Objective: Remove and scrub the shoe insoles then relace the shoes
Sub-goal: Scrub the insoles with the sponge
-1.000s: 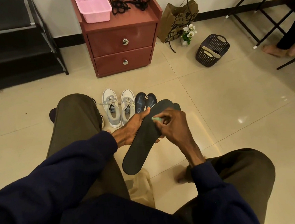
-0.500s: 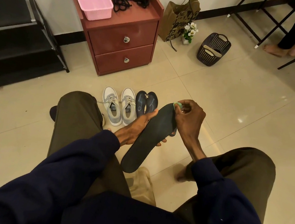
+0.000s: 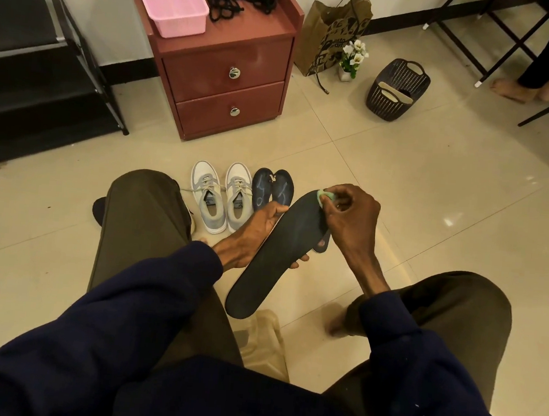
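- Cradling the long black insole (image 3: 279, 251) from below, my left hand (image 3: 253, 231) curls round its edge, up between my knees.
- My right hand (image 3: 349, 214) pinches a small pale-green scrub pad (image 3: 325, 197) against its rounded toe.
- Grey laced shoes (image 3: 221, 196) sit beyond on glossy tiles (image 3: 402, 172).
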Demonstrator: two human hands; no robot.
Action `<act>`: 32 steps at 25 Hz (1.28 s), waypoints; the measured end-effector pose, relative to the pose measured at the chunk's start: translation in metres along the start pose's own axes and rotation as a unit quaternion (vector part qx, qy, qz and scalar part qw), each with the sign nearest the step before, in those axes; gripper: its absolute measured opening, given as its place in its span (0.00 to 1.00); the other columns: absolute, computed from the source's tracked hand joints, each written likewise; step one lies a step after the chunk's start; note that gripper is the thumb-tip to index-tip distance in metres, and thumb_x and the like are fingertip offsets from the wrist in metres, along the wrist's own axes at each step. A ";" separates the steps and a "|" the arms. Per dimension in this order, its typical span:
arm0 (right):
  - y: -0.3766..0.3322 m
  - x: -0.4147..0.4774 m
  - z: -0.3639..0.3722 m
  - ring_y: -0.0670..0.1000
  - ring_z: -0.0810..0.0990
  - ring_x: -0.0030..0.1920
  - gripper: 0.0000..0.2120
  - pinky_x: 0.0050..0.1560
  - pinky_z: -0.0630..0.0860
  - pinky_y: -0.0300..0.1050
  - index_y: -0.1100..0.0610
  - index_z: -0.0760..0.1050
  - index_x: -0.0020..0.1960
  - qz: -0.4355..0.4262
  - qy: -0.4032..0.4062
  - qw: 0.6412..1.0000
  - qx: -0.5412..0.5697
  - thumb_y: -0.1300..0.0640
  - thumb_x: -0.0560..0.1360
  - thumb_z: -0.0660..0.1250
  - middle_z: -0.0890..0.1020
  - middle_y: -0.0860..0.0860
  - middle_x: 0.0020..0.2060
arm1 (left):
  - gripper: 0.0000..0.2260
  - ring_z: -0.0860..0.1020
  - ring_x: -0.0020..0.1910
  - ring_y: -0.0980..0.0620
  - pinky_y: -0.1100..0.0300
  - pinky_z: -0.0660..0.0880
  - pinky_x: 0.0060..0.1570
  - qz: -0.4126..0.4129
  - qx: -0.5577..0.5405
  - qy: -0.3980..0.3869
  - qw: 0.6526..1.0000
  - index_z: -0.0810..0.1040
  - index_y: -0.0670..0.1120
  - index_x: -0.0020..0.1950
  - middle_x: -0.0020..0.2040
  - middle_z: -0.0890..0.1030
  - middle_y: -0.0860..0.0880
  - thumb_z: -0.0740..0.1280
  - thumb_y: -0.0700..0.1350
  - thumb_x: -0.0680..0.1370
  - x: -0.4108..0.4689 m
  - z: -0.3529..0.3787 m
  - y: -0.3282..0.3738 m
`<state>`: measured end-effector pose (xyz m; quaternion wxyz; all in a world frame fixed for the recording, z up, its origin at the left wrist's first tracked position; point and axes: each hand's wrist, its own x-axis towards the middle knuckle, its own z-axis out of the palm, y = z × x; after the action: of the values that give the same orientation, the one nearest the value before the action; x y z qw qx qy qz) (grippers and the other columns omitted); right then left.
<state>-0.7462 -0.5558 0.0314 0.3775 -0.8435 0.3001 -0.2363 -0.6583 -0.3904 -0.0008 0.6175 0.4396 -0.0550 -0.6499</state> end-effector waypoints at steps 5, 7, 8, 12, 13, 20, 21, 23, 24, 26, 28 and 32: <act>-0.018 -0.024 0.011 0.42 0.80 0.41 0.05 0.38 0.74 0.30 0.57 0.86 0.50 -0.059 -0.157 0.985 0.025 0.59 0.75 0.76 0.83 0.49 0.43 | 0.29 0.81 0.51 0.34 0.43 0.78 0.52 0.009 -0.030 0.032 0.999 0.74 0.39 0.72 0.58 0.80 0.31 0.55 0.60 0.84 0.001 -0.006 -0.002; -0.023 -0.023 0.010 0.43 0.80 0.38 0.05 0.36 0.75 0.32 0.57 0.86 0.49 -0.081 -0.213 0.973 0.028 0.58 0.74 0.77 0.83 0.48 0.42 | 0.26 0.83 0.50 0.35 0.43 0.80 0.51 0.016 -0.053 0.048 0.997 0.77 0.40 0.69 0.58 0.82 0.34 0.58 0.59 0.84 0.001 -0.006 0.000; -0.022 -0.019 0.009 0.43 0.80 0.38 0.05 0.36 0.75 0.33 0.56 0.86 0.48 -0.085 -0.182 0.979 0.013 0.57 0.74 0.77 0.83 0.48 0.41 | 0.26 0.83 0.52 0.35 0.43 0.80 0.51 0.017 -0.063 0.044 0.997 0.77 0.41 0.70 0.60 0.82 0.34 0.59 0.60 0.84 0.000 -0.005 0.002; -0.005 -0.001 0.000 0.43 0.80 0.42 0.04 0.42 0.80 0.41 0.54 0.85 0.49 -0.019 0.028 0.999 -0.006 0.56 0.75 0.75 0.83 0.47 0.43 | 0.29 0.79 0.58 0.36 0.46 0.80 0.53 0.008 -0.069 0.001 0.998 0.78 0.42 0.71 0.66 0.78 0.34 0.60 0.63 0.83 0.002 0.000 0.003; -0.005 -0.004 0.001 0.43 0.80 0.42 0.04 0.43 0.80 0.41 0.55 0.85 0.49 -0.023 0.040 0.999 -0.004 0.57 0.75 0.75 0.83 0.47 0.43 | 0.29 0.78 0.58 0.37 0.46 0.80 0.53 0.002 -0.061 0.001 0.998 0.77 0.42 0.72 0.66 0.78 0.35 0.61 0.63 0.83 0.002 -0.001 0.003; -0.025 -0.023 0.016 0.45 0.80 0.41 0.05 0.39 0.74 0.31 0.57 0.86 0.50 -0.099 -0.184 0.978 0.005 0.58 0.74 0.77 0.83 0.50 0.43 | 0.19 0.83 0.48 0.42 0.41 0.78 0.57 0.038 -0.102 0.063 0.992 0.83 0.41 0.60 0.53 0.84 0.40 0.61 0.55 0.84 0.001 -0.006 0.004; -0.020 -0.018 0.015 0.44 0.79 0.41 0.06 0.40 0.73 0.30 0.57 0.86 0.50 -0.087 -0.130 0.988 -0.016 0.57 0.75 0.76 0.83 0.50 0.43 | 0.19 0.82 0.48 0.40 0.39 0.76 0.58 0.039 -0.110 0.056 0.992 0.83 0.40 0.61 0.52 0.84 0.39 0.60 0.53 0.84 0.002 -0.007 0.004; -0.011 -0.013 0.009 0.43 0.79 0.41 0.05 0.41 0.73 0.30 0.57 0.85 0.50 -0.073 -0.042 0.995 -0.046 0.57 0.75 0.76 0.83 0.49 0.43 | 0.22 0.79 0.51 0.35 0.37 0.72 0.61 0.028 -0.096 0.051 0.994 0.79 0.38 0.66 0.56 0.81 0.36 0.61 0.53 0.82 0.005 -0.008 0.002; -0.010 -0.015 0.009 0.42 0.79 0.42 0.05 0.42 0.73 0.29 0.57 0.85 0.50 -0.072 -0.031 0.996 -0.046 0.58 0.75 0.75 0.83 0.49 0.43 | 0.22 0.78 0.53 0.35 0.39 0.72 0.61 0.023 -0.086 0.045 0.995 0.78 0.38 0.67 0.57 0.80 0.35 0.63 0.53 0.82 0.005 -0.009 0.002; -0.016 -0.022 0.011 0.41 0.79 0.42 0.05 0.42 0.74 0.29 0.57 0.85 0.50 -0.080 -0.085 0.993 -0.023 0.60 0.75 0.75 0.83 0.50 0.44 | 0.16 0.81 0.48 0.41 0.45 0.76 0.58 0.031 -0.085 0.067 0.994 0.83 0.40 0.59 0.52 0.83 0.39 0.65 0.51 0.81 0.006 -0.011 0.003; -0.028 -0.032 0.013 0.43 0.80 0.43 0.05 0.42 0.77 0.32 0.57 0.86 0.50 -0.106 -0.208 0.972 0.010 0.59 0.74 0.76 0.83 0.49 0.45 | 0.13 0.84 0.46 0.44 0.47 0.77 0.60 0.054 -0.081 0.107 0.989 0.86 0.43 0.55 0.50 0.86 0.42 0.67 0.50 0.81 0.007 -0.015 0.003; -0.039 -0.032 0.013 0.43 0.81 0.42 0.05 0.40 0.78 0.34 0.57 0.86 0.50 -0.149 -0.312 0.938 0.012 0.58 0.74 0.77 0.83 0.48 0.44 | 0.13 0.85 0.45 0.46 0.49 0.78 0.59 0.074 -0.071 0.116 0.988 0.88 0.45 0.51 0.50 0.86 0.42 0.69 0.52 0.81 0.005 -0.015 0.006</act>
<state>-0.7480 -0.5062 0.0481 0.4229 -0.9053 0.0354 -0.0189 -0.6435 -0.3887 -0.0091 0.6959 0.4621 0.0310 -0.5489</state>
